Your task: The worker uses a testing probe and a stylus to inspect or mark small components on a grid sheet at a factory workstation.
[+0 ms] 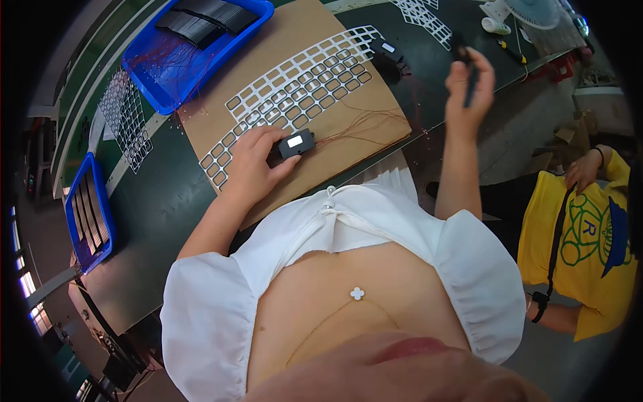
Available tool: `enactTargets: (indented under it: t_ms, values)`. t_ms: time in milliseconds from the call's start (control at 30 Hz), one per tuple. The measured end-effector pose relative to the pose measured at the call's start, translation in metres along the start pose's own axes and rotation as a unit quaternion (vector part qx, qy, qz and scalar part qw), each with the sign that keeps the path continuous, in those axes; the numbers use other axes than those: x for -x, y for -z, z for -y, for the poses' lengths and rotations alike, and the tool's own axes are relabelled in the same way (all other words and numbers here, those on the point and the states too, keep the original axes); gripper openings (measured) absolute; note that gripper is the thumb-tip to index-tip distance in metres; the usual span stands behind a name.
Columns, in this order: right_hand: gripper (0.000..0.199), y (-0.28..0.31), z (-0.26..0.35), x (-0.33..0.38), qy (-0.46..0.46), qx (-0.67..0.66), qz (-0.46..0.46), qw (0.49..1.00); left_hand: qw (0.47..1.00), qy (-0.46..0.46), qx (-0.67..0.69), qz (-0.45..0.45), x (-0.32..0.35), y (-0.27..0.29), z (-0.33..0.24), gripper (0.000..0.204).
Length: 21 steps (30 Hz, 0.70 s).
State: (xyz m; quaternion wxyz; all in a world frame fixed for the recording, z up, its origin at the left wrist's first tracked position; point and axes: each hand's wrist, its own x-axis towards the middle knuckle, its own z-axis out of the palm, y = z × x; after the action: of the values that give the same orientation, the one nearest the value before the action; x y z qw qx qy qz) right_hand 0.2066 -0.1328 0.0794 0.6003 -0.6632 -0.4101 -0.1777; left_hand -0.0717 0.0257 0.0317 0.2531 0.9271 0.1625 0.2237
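Dark green workbench (167, 201), brown cardboard sheet (362, 134) on top; two blue bins (201, 87) at left, white die-cut grids (301, 77) spread about.

Small black block with white label (296, 143) lying on the cardboard, thin reddish wires (362, 127) trailing right. Left hand (253, 164) clamped around its left end. Right hand (469, 90) raised above bench edge, fingers pinched on slim dark piece (469, 74).

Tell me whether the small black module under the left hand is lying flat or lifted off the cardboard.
Lying flat: the small black module rests on the cardboard sheet, the left hand pressing its end, thin wires trailing away.
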Motion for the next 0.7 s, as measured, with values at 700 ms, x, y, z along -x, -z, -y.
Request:
enactTargets:
  t_ms: [700]
  values:
    - [0.030, -0.035, -0.018, 0.003, -0.080, 0.201, 0.207, 0.954, 1.000, 0.012, 0.011, 0.025, -0.001, 0.002, -0.002, 0.032]
